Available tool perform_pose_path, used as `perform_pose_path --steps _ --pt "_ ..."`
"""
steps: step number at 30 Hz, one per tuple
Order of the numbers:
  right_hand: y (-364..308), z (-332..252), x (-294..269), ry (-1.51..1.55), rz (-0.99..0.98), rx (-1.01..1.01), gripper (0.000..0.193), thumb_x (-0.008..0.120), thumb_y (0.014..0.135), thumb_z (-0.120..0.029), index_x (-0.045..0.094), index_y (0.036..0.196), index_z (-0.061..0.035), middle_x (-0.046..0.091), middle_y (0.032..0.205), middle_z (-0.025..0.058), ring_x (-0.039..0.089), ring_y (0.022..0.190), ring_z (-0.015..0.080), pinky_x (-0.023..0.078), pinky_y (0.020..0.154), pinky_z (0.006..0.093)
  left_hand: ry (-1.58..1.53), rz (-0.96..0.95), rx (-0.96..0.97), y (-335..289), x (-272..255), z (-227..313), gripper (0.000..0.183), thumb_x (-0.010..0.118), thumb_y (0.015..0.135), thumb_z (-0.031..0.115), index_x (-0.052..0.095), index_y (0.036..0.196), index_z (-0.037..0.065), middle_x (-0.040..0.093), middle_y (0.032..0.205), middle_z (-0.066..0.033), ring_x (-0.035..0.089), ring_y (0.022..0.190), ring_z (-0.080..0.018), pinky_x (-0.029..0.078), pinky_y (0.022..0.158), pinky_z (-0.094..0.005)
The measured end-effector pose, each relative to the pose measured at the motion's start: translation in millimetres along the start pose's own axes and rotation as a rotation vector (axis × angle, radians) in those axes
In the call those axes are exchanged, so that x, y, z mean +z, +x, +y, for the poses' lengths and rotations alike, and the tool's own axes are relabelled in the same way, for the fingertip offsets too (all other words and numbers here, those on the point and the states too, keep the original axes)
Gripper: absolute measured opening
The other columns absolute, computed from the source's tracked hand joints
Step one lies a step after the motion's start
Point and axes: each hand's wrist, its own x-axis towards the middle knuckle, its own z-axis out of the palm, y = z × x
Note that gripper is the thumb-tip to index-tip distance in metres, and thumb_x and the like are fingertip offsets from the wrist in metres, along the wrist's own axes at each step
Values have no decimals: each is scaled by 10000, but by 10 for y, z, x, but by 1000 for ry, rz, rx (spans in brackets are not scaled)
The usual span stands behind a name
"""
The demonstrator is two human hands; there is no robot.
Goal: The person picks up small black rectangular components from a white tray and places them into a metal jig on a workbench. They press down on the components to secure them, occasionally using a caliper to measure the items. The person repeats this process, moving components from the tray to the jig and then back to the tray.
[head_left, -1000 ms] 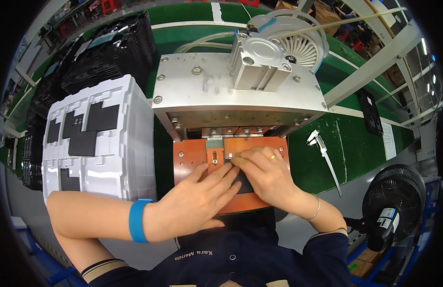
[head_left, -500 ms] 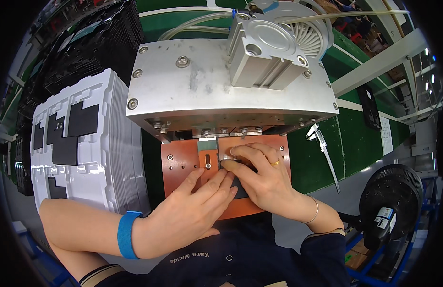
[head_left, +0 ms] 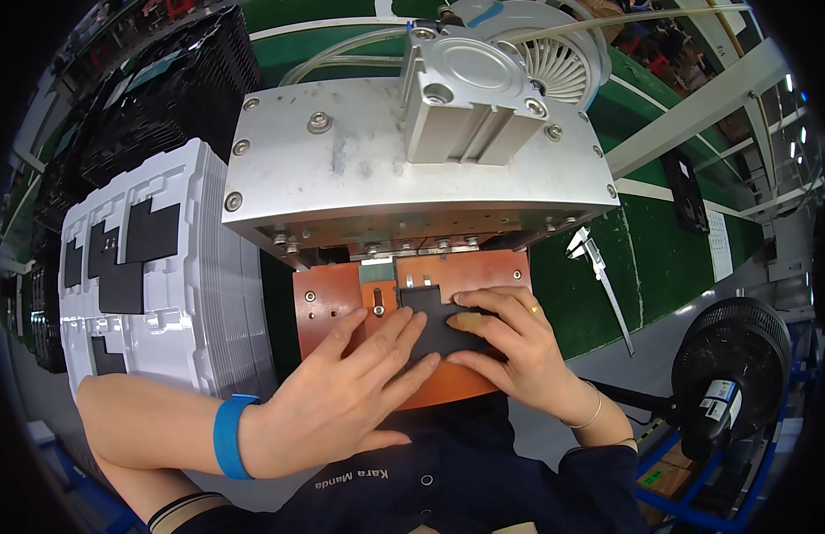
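Observation:
A flat dark grey plate (head_left: 428, 313) with a stepped corner lies on the orange fixture base (head_left: 328, 287) in front of the press. My left hand (head_left: 337, 392) has its fingers stretched out and apart, with their tips resting on the plate's left part. On the right side, my right hand (head_left: 519, 351) spreads its fingers over the plate's right part. Its fingertips touch the top near the notch, and its thumb lies by the near edge. Beside the plate's left edge sits a small slotted orange block (head_left: 377, 298) with a screw. The plate's right end is hidden under my right hand.
A metal press housing (head_left: 359, 169) with a cylinder (head_left: 470, 89) rises behind the base. White trays (head_left: 185, 267) holding dark plates are stacked at left, black trays (head_left: 163, 116) behind them. Calipers (head_left: 602, 276) lie on the green table at right. A black fan (head_left: 728, 383) stands lower right.
My right hand has shifted right and spread its fingers, uncovering more of the plate and its notch. My left fingers have spread over the plate. The view has shifted slightly.

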Motion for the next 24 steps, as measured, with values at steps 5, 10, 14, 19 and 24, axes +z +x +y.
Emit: perform_pose_path --steps 5,10,14,19,24 --pt "192 158 3 -7 15 -34 317 806 741 -179 685 1003 -47 629 1167 92 564 1043 296 478 896 382 -35 76 -69 74 -17 -165 800 603 839 627 511 1373 39 453 1435 -237 416 1355 -374 359 1076 -524" --pt "223 172 17 18 40 -29 306 821 723 -180 694 966 -44 646 1133 93 570 1035 293 485 896 385 -41 53 -77 90 -21 -195 790 603 835 622 519 1365 43 453 1439 -225 411 1363 -371 329 1104 -530" --pt "230 179 24 26 36 -45 301 828 713 -180 695 947 -43 651 1130 97 578 1035 294 493 888 383 -45 18 -98 79 -49 -169 783 605 835 615 510 1376 57 447 1448 -215 400 1376 -361 319 1112 -535" --pt "241 173 11 36 22 -37 301 831 708 -188 692 934 -46 653 1141 100 586 1018 298 502 866 379 -46 -7 -103 89 -62 -166 771 614 833 601 509 1381 69 438 1460 -205 376 1397 -351 312 1118 -534" --pt "238 168 11 41 16 -18 298 832 707 -195 688 924 -50 654 1133 99 585 1009 296 502 856 379 -62 -20 -115 99 -75 -166 748 613 837 591 524 1368 72 434 1469 -200 368 1407 -341 306 1126 -529"
